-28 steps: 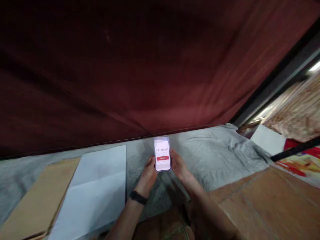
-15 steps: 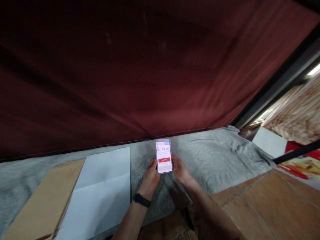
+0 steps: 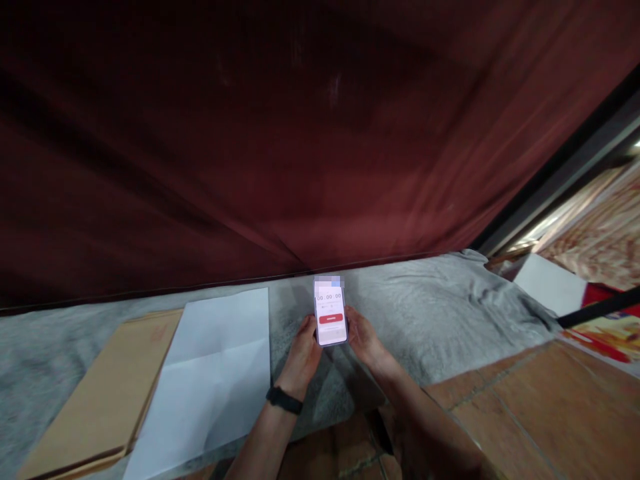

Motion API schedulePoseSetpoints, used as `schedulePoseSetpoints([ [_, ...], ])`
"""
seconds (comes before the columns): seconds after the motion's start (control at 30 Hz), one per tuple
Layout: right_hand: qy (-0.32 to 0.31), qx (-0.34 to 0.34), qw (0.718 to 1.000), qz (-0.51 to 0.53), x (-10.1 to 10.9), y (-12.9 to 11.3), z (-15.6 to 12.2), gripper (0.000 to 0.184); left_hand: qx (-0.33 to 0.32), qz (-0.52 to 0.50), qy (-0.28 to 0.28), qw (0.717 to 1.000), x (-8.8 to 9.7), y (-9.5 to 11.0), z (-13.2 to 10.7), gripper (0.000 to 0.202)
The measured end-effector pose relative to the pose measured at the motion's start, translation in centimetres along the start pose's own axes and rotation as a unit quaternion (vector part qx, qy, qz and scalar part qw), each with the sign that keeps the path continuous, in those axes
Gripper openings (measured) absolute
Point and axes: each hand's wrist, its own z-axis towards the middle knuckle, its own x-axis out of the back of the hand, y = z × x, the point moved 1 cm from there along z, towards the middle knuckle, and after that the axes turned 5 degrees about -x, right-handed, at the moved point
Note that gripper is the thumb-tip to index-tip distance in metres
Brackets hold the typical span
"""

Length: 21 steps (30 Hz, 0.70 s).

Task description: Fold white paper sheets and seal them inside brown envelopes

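Two bare forearms reach in from the bottom edge, above a floor of brown tiles [image 3: 540, 393] that shows between them and spreads out to the right. A black wristband [image 3: 284, 400] circles the left wrist. Farther along, the left hand [image 3: 304, 350] grasps the left edge of a phone [image 3: 331, 320], and the right hand [image 3: 364, 339] is curled against its right edge, so the phone sits between the two, its top end pointing away from the person. The screen is lit and faces up: a row of zeros set in pairs, a red button below it, smaller text too fine to read, and a blurred patch across the top. Under the phone lies a cloth-covered surface [image 3: 425, 313], the grey cloth rumpled toward its right end. Left of the hands, well apart from the phone, a white sheet [image 3: 215, 373] with a crease across it lies flat on the surface, and along its left side is a flat brown stack [image 3: 107, 393], cardboard or thick paper, with layered edges. To the right, past the cloth, are a black bar [image 3: 600, 308], a red and yellow printed piece [image 3: 613, 337] and a white panel [image 3: 550, 285]. Behind everything hangs a dark red fabric [image 3: 320, 167], bordered at right by a slanting dark frame [image 3: 565, 160].
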Motion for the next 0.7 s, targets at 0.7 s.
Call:
schedulePoseSetpoints([
  [0.7, 0.018, 0.001, 1.0, -0.005, -0.3, -0.48, -0.09, 0.025, 0.017, 0.004, 0.013, 1.0, -0.17, -0.15, 0.72, 0.024],
])
